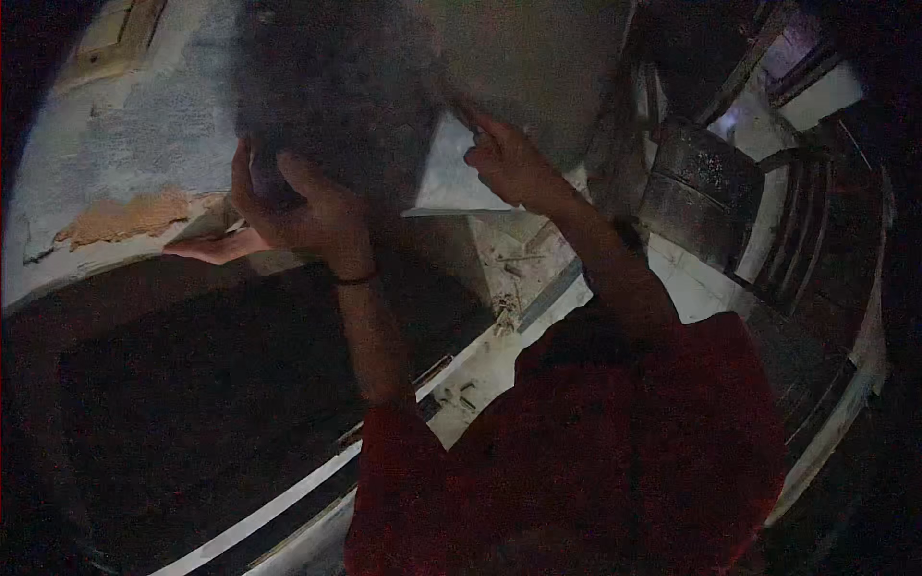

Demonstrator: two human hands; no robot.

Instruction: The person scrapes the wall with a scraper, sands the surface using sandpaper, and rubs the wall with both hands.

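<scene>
In the dim upper middle is a large dark panel-like shape (331,86); the poor light hides what it is. My left hand (310,216) is raised under its lower left edge, palm up. A dark object (268,173) sits between the upright finger and thumb, its outline blurred into the darkness. One lower finger stretches out to the left. My right hand (508,162) is to the right of the dark shape, with the index finger extended and the others curled. That fingertip reaches a dark, blurred area, so any thin thing held there cannot be made out.
A light, rough wall (144,137) with a peeled tan patch (130,219) stands at left. Below is a broad black surface (194,389) bordered by a white rail (266,504). Debris lies on a pale ledge (504,309). A dark drum-like container (702,191) stands at right.
</scene>
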